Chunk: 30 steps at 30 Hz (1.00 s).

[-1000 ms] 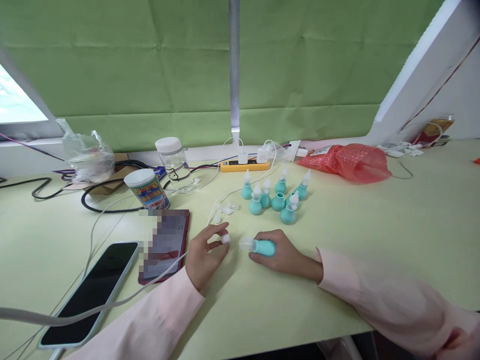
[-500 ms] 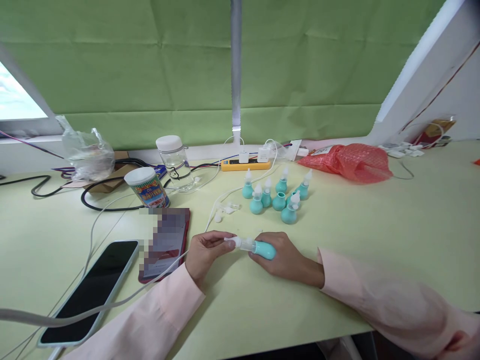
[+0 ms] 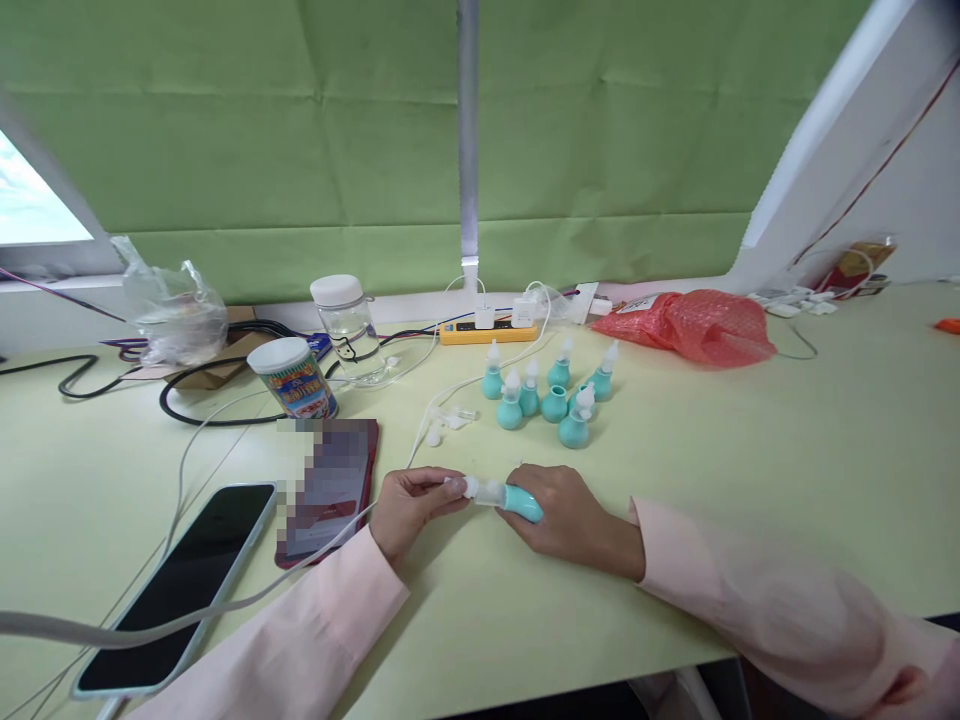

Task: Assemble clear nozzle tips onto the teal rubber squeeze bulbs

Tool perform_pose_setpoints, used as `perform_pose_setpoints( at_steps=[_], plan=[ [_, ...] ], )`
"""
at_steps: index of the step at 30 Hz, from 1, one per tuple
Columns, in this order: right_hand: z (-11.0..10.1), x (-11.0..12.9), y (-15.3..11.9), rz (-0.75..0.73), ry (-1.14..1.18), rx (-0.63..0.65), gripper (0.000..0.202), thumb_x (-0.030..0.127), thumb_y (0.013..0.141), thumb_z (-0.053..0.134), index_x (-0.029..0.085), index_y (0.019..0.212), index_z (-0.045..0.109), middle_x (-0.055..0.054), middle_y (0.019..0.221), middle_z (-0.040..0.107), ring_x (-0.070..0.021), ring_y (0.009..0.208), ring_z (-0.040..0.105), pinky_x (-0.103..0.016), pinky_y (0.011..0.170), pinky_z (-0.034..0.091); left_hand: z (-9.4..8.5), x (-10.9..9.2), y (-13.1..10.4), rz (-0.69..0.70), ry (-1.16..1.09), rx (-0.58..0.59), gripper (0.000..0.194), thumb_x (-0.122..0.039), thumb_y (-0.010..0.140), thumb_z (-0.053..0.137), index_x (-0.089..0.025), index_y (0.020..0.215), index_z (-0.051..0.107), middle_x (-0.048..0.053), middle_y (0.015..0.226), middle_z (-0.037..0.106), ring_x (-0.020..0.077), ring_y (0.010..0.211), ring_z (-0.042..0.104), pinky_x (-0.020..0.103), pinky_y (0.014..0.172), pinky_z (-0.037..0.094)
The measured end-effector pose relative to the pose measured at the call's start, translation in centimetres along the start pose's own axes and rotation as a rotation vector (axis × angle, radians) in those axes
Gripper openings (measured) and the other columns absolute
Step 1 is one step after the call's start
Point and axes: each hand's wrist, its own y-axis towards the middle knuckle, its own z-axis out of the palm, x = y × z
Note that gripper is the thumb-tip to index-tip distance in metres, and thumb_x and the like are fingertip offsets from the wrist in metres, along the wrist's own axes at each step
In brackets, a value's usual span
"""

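A nasal aspirator lies roughly level between my hands, low over the table. It has a teal bulb, a clear barrel and a white tip. My left hand pinches the tip between thumb and fingertips. Closed round the bulb from the right, my right hand hides part of it. Beyond my hands stand several teal bulbs, most fitted with clear-white tops, such as this aspirator. One bulb has an open mouth and no top. Small clear and white parts lie left of this group.
Two phones lie at left, one black-screened, one in a red case. A white cable crosses them. Behind are a printed canister, a clear jar, an orange power strip and red bubble wrap.
The view has shifted slightly. Both hands keep their hold on the aspirator, which has turned a little, and less of the bulb shows beside my right hand.
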Motion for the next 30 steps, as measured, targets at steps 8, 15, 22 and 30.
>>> perform_pose_setpoints(
  at_steps=[8,15,22,30],
  plan=[
    [-0.7,0.3,0.3,0.064,0.242,0.059,0.013,0.024,0.071,0.051,0.016,0.062,0.048,0.001,0.056,0.052,-0.0089,0.049,0.045,-0.021,0.048,0.028,-0.4,0.2,0.0,0.036,0.086,0.008,0.021,-0.025,0.051,0.074,-0.013,0.067,0.068,0.005,0.066,0.068,0.0174,0.064,0.062,0.031,0.067,0.053],
    [-0.7,0.3,0.3,0.029,0.258,0.051,0.012,0.022,0.070,0.051,0.016,0.060,0.048,0.002,0.054,0.051,-0.0088,0.049,0.045,-0.021,0.047,0.028,-0.4,0.3,-0.1,0.091,0.103,0.050,0.017,-0.021,0.052,0.073,-0.015,0.067,0.068,0.004,0.073,0.068,0.0160,0.067,0.061,0.027,0.066,0.051],
    [-0.3,0.5,-0.1,-0.037,0.154,-0.039,0.013,0.026,0.074,0.048,0.015,0.065,0.049,-0.001,0.057,0.053,-0.0112,0.051,0.046,-0.023,0.047,0.029,0.1,0.6,-0.2,0.113,0.012,0.043,0.013,-0.020,0.053,0.073,-0.014,0.064,0.069,0.006,0.073,0.069,0.0174,0.069,0.062,0.029,0.070,0.049],
    [-0.3,1.0,-0.1,0.055,0.383,-0.024,0.017,0.027,0.072,0.051,0.016,0.060,0.044,0.003,0.051,0.044,-0.0081,0.047,0.039,-0.021,0.047,0.029,0.6,0.5,-0.4,0.031,-0.141,0.050,0.017,-0.021,0.052,0.074,-0.011,0.064,0.067,0.010,0.076,0.069,0.0216,0.077,0.062,0.037,0.080,0.046]
  ],
)
